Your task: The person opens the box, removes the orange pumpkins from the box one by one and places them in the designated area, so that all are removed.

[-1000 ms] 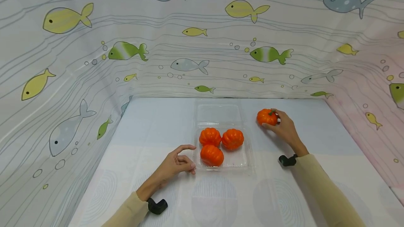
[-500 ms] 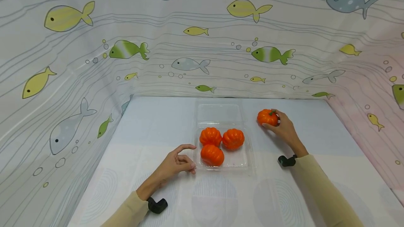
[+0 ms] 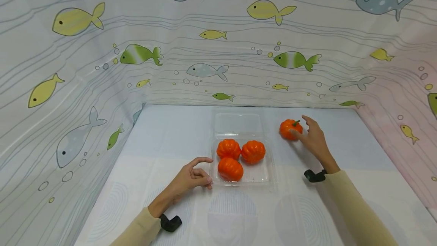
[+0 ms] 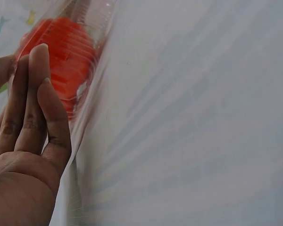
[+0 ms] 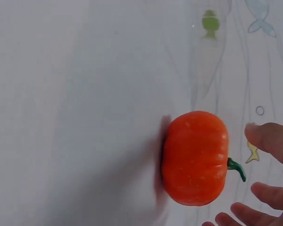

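An orange pumpkin with a green stem (image 3: 289, 129) (image 5: 195, 158) stands on the table, right of a clear plastic box (image 3: 256, 177). The right hand (image 3: 312, 137) (image 5: 269, 183) is spread just beside and above it, fingers apart and holding nothing. Inside the box lie three orange pumpkins: one back left (image 3: 228, 149), one back right (image 3: 253, 152), one front left (image 3: 230, 169). At the box's left front corner is the left hand (image 3: 192, 177) (image 4: 30, 127), its fingers loosely bent at the wall, gripping nothing that shows; an orange pumpkin (image 4: 68, 56) shows through the plastic.
The box's clear lid (image 3: 237, 123) lies folded back behind it, flat on the pale table (image 3: 164, 136). A fish-patterned curtain (image 3: 246, 86) rises along the table's back and both sides.
The right hand has let go of the stemmed pumpkin, opened and drawn a little to the right. The pumpkin stays in place on the table; the left hand has not moved.
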The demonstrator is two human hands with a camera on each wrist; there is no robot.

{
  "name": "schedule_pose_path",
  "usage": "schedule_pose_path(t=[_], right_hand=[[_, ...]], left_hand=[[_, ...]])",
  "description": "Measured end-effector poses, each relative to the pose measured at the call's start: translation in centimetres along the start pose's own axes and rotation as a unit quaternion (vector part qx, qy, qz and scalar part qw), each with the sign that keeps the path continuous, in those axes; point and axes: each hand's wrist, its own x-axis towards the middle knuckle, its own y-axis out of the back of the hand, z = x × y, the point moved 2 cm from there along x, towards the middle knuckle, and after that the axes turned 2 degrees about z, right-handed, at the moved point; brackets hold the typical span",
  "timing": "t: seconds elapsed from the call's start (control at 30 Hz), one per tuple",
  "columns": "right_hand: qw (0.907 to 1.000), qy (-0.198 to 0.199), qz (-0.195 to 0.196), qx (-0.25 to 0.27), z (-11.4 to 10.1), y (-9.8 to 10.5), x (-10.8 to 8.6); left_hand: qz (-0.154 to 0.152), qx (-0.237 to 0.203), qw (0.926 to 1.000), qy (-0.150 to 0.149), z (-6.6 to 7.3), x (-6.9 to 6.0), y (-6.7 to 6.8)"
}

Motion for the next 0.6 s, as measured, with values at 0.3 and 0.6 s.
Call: schedule_pose_path(t=[0.3, 0.6], right_hand=[[0.9974, 0.063, 0.025, 0.023, -1.5, -0.1, -1.4], [0.9952, 0.086, 0.036, 0.032, -3.8, -0.4, -2.7]], left_hand=[[0.002, 0.001, 1.0, 0.008, -0.1, -0.2, -0.1], [0.003, 0.001, 1.0, 0.008, 0.1, 0.0, 0.0]])
